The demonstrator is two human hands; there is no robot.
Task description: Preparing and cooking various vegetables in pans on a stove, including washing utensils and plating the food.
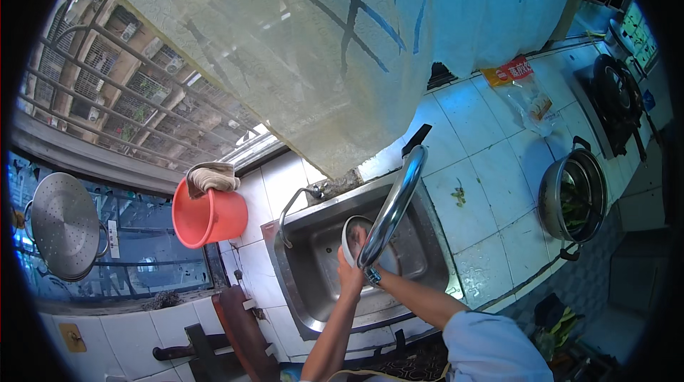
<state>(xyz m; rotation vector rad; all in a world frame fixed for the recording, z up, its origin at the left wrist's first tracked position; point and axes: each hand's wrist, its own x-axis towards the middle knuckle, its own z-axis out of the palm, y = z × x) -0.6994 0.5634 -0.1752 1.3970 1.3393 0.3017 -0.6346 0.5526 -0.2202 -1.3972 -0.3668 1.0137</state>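
A pale bowl (346, 237) is tilted above the steel sink (315, 286), its inner side facing right. My left hand (348, 274) grips it by the lower left rim. Inside the bowl, the fingers of my right hand (362, 236) look blurred against its inner surface, and I cannot tell whether they hold anything. The curved chrome faucet (393, 205) crosses in front and hides part of that hand and the bowl. A metal watch (372, 275) is on my right wrist. Behind the faucet, a round dish (393, 259) lies low in the sink, partly covered.
A thin second tap (288, 216) arches over the sink's left side. Left of it stands a red bucket (227, 219) with a cloth (212, 179) on its rim. A two-handled pot (574, 195) containing greens and a plastic food bag (526, 98) occupy the right counter. A knife (176, 352) hangs lower left.
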